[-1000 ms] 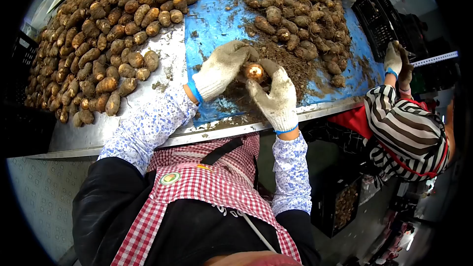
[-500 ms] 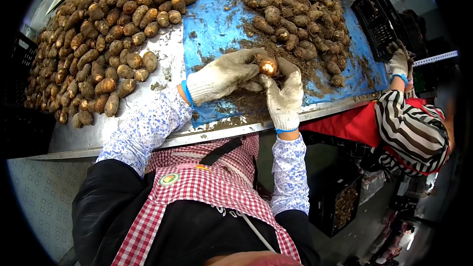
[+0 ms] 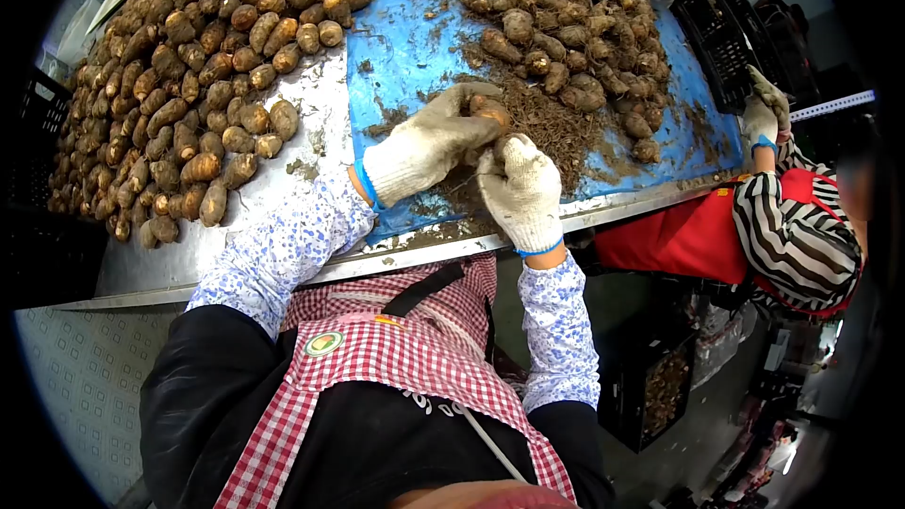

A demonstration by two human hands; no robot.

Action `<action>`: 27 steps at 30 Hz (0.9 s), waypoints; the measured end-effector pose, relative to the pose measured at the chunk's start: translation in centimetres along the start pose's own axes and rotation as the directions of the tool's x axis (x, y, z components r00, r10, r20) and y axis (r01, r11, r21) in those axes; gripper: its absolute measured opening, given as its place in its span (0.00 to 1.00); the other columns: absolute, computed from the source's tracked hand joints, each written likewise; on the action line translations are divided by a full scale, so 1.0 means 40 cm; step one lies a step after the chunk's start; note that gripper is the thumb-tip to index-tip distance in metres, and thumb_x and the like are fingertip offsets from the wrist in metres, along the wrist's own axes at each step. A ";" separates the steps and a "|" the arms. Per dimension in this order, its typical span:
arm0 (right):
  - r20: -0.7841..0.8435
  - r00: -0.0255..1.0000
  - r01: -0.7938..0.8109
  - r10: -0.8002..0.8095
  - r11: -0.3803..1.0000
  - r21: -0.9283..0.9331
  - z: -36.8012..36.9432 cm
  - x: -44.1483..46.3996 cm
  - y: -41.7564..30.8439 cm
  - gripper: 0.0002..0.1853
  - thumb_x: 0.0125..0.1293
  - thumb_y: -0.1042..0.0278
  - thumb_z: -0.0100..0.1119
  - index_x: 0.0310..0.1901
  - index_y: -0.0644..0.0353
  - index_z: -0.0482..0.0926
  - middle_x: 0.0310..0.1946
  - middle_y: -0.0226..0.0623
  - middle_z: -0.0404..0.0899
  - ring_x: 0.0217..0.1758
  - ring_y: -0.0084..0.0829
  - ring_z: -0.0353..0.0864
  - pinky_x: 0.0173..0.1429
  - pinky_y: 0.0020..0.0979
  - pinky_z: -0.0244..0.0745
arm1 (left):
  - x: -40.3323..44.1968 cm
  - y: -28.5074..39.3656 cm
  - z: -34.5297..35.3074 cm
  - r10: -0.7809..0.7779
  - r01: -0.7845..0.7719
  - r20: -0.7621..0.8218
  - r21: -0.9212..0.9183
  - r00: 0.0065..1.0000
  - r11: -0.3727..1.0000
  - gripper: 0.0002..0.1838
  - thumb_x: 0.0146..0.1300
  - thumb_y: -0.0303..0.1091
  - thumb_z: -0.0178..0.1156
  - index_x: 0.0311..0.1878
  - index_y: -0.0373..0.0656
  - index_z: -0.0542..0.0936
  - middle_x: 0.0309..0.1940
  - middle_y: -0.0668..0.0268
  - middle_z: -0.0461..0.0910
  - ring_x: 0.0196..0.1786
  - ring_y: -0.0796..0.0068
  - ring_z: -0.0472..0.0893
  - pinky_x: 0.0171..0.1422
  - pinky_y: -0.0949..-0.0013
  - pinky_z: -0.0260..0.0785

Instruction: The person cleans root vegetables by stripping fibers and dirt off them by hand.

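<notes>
My left hand point(image 3: 421, 139), in a soiled white knit glove, is closed round a brown taro point(image 3: 490, 111) with its end poking out between thumb and fingers. Just below it, my right hand point(image 3: 521, 187), gloved too, has its fingers curled in by the taro's underside; what they pinch is hidden. Both hands are over the blue sheet point(image 3: 405, 47), beside a heap of loose root fibres and dirt point(image 3: 551, 132). Beyond them lies a pile of hairy, soil-covered taros point(image 3: 566, 28). A larger pile of smoother taros point(image 3: 189, 85) spreads over the metal table at left.
The metal table edge point(image 3: 622, 204) runs between my body and the piles. Black crates point(image 3: 712, 38) stand at the right end, and another crate point(image 3: 650, 391) is on the floor. A co-worker in striped sleeves point(image 3: 792, 236) stands at right, gloved hands near the crates.
The taro has turned, its pale cut end no longer showing, and shifted slightly left in my left hand. My right hand has dropped down and left, its fingers curling in. The co-worker's arms have shifted.
</notes>
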State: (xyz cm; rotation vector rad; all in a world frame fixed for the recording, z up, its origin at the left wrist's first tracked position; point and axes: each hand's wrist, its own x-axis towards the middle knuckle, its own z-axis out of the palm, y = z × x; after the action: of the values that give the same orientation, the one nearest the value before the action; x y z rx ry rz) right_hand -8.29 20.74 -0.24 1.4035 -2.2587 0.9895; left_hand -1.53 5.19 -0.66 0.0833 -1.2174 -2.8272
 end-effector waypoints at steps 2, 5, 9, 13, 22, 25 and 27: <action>-0.002 0.958 -0.249 0.285 0.841 0.481 0.013 -0.002 0.034 0.06 0.60 0.77 0.58 0.27 0.57 0.72 0.24 0.35 0.74 0.27 0.35 0.75 0.41 0.36 0.76 | 0.003 -0.001 -0.010 -0.023 0.016 -0.033 -0.191 0.999 0.982 0.27 0.66 0.21 0.58 0.67 0.36 0.64 0.56 0.56 0.74 0.55 0.67 0.79 0.54 0.69 0.78; 0.149 0.800 -0.235 0.581 0.075 0.969 0.025 -0.017 0.183 0.07 0.70 0.74 0.54 0.32 0.60 0.73 0.25 0.27 0.72 0.29 0.22 0.70 0.47 0.31 0.75 | -0.022 -0.002 -0.058 0.024 -0.008 0.074 -0.206 0.997 0.978 0.29 0.67 0.19 0.52 0.71 0.39 0.61 0.60 0.57 0.71 0.61 0.66 0.77 0.62 0.68 0.77; 0.267 0.767 -0.497 0.583 0.277 0.822 -0.048 0.006 0.087 0.13 0.74 0.75 0.52 0.57 0.62 0.71 0.41 0.35 0.76 0.38 0.22 0.76 0.42 0.22 0.77 | -0.020 0.008 -0.048 0.020 0.035 0.153 -0.349 0.988 0.936 0.29 0.69 0.21 0.52 0.72 0.41 0.60 0.61 0.59 0.71 0.59 0.68 0.78 0.59 0.72 0.79; 0.286 0.854 -0.324 0.435 0.014 0.946 -0.014 0.007 0.032 0.22 0.66 0.83 0.56 0.62 0.60 0.72 0.56 0.38 0.71 0.52 0.32 0.77 0.57 0.28 0.79 | -0.012 0.002 -0.011 0.196 -0.234 0.195 0.195 0.961 0.953 0.30 0.69 0.28 0.58 0.72 0.43 0.60 0.58 0.60 0.72 0.50 0.73 0.82 0.45 0.81 0.81; -0.157 0.896 -0.409 0.415 0.910 0.068 0.034 0.035 0.085 0.12 0.68 0.63 0.61 0.44 0.64 0.78 0.38 0.48 0.83 0.43 0.45 0.83 0.48 0.39 0.77 | -0.031 0.053 0.042 -0.043 0.012 0.082 0.347 0.996 0.938 0.35 0.62 0.31 0.64 0.71 0.35 0.63 0.53 0.64 0.70 0.49 0.77 0.72 0.50 0.78 0.69; -0.004 0.925 -0.377 0.379 0.921 0.096 0.007 0.031 0.103 0.14 0.70 0.63 0.58 0.49 0.64 0.77 0.39 0.50 0.83 0.40 0.46 0.84 0.47 0.39 0.79 | -0.007 0.051 0.045 0.117 -0.145 0.089 0.455 0.989 0.879 0.39 0.58 0.30 0.66 0.71 0.34 0.62 0.64 0.54 0.69 0.61 0.69 0.74 0.65 0.69 0.69; 0.193 0.794 -0.518 0.576 0.476 0.711 0.009 -0.005 0.150 0.16 0.70 0.64 0.58 0.53 0.65 0.75 0.50 0.46 0.79 0.48 0.43 0.82 0.55 0.39 0.80 | -0.003 0.047 0.028 0.117 -0.116 0.020 0.393 0.993 0.912 0.39 0.56 0.28 0.66 0.71 0.34 0.62 0.64 0.53 0.69 0.63 0.68 0.73 0.68 0.66 0.68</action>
State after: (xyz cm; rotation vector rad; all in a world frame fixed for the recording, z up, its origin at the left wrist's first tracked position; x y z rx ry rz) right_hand -13.40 22.32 -2.98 0.7540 -2.3894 2.3530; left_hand -1.42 4.73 1.47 0.0331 -1.7106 -2.4404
